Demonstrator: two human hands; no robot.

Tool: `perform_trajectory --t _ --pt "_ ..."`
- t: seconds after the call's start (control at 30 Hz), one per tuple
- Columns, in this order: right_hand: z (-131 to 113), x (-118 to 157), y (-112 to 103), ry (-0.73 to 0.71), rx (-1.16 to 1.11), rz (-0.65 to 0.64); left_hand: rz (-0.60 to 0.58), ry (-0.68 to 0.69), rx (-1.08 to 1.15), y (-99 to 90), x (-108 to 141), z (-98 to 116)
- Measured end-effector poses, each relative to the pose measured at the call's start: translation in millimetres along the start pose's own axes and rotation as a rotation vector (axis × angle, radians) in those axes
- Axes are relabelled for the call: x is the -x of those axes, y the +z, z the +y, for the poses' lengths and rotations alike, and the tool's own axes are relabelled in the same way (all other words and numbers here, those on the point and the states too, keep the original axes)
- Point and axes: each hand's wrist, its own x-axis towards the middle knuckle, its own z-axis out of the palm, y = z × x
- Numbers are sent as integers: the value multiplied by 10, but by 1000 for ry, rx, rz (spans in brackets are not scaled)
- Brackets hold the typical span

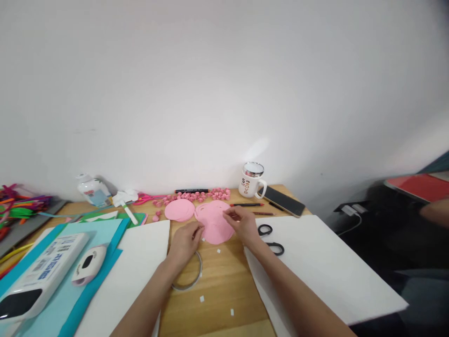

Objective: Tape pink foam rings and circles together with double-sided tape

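Note:
A round pink paper disc (216,234) is held out in front of me over other pink discs (210,207). Its left edge is pinched between the thumb and finger of my left hand (184,241). On the opposite side, my right hand (242,225) grips its upper right edge with closed fingertips. Left of these lies a separate small pile of pink paper circles (179,209). Beneath my left wrist a roll of tape (200,269) rests on the wooden table, partly hidden by the forearm. Small white bits (202,298) are scattered nearby.
Black-handled scissors (277,248) lie by my right forearm on a white sheet (326,262). Behind stand a mug (248,183) and a phone (284,201). Crumpled pink balls (196,196) line the back. Left are a white bottle (93,189), blue sheets (101,229) and a long white box (49,267).

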Motion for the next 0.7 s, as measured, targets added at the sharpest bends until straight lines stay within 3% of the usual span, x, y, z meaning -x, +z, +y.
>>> perform_trajectory --t 0.13,0.27,0.43,0.57,0.63,0.7 --pt "160 -319 -148 98 470 32 35 32 -46 -5 10 -11" --pt "280 -587 -146 147 532 57 27 72 -124 -9 25 -13" --pt "271 -656 -131 173 487 31 -92 208 -164 3 30 -21" --pt "-143 -651 -196 139 352 41 -179 346 -186 39 20 -31" --pt "-491 -430 -215 98 202 6 -196 341 -173 59 20 -42" --pt "-840 70 -230 23 -328 -241 -175 277 -128 76 24 -54"
